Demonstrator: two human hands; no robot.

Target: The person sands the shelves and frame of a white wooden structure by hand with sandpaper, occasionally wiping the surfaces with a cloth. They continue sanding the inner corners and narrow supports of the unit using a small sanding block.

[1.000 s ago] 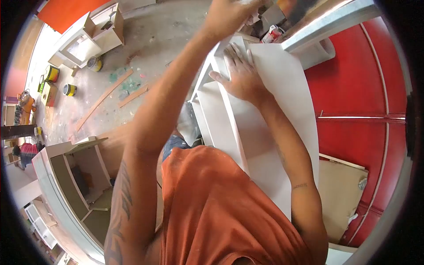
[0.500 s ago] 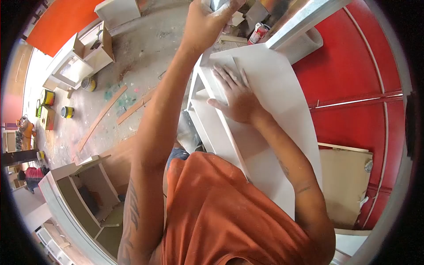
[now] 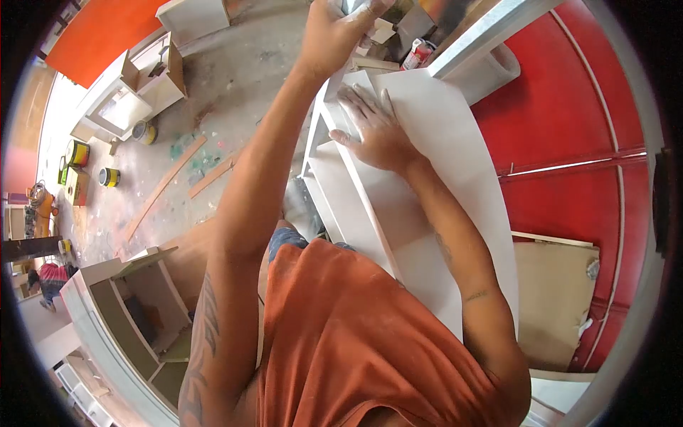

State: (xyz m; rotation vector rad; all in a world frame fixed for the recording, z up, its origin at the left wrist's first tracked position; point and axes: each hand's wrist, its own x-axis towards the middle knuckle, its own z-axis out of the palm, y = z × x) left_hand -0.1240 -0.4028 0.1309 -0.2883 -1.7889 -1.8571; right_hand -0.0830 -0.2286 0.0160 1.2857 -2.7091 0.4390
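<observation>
My right hand (image 3: 373, 135) lies flat on the broad white panel (image 3: 455, 149) of a piece of furniture, close to its left edge. Its fingers are stretched out, dusted white, with the thumb apart. A pale flat strip (image 3: 361, 78) shows just past the fingertips. At the top of the view my left hand (image 3: 334, 35) is closed around a pale grey-white piece (image 3: 350, 6), which the frame edge partly cuts off; I cannot tell what it is. White dust covers these fingers too. Below the panel's edge run white shelf boards (image 3: 341, 192).
Paint cans (image 3: 109, 178) and wooden strips (image 3: 167, 181) lie on the stained floor at left. An unfinished cabinet (image 3: 153, 306) stands at lower left, a white unit (image 3: 135, 92) farther back. Red panels (image 3: 569, 206) and a beige board (image 3: 555, 299) are at right. A person (image 3: 51, 279) is far left.
My right hand has slid forward along the panel, away from my body and slightly left. My left hand keeps its grip in nearly the same place.
</observation>
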